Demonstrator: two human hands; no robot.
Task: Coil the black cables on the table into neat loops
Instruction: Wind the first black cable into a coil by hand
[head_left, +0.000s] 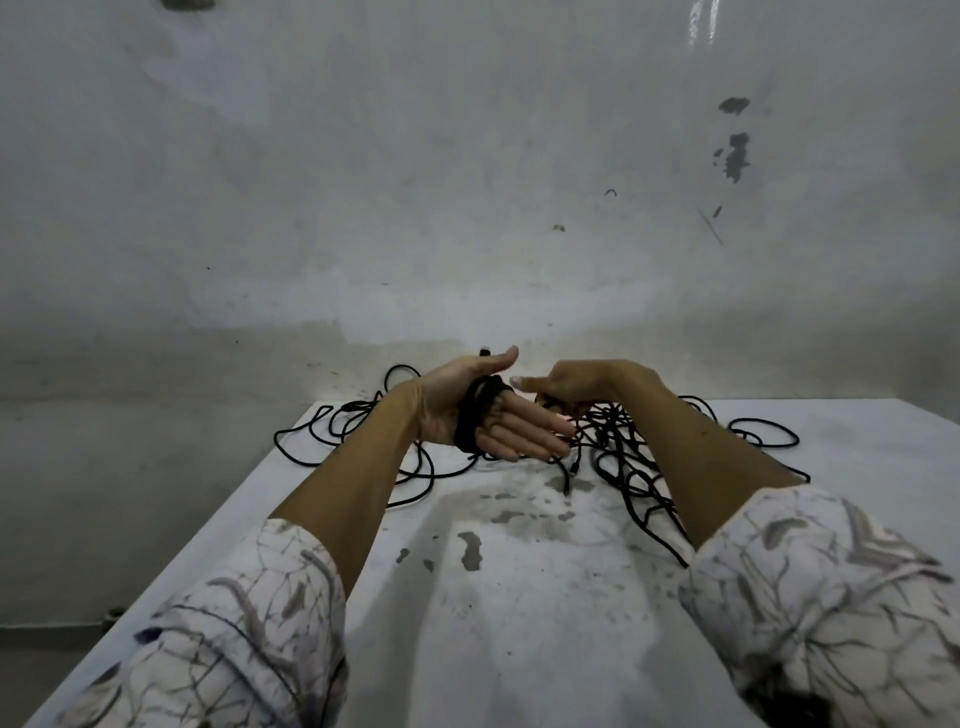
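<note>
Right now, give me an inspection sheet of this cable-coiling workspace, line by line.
Surface: white table, stained with grey blotches.
Job's things: wound coil around the left palm; loose black cables tangled on the table.
Clutter: nothing seen.
Grippers: left hand flat, fingers straight, coil around it; right hand curled over the tangle, grip unclear.
Cables: loops trail to the far left edge.
Surroundings: scuffed grey wall.
</note>
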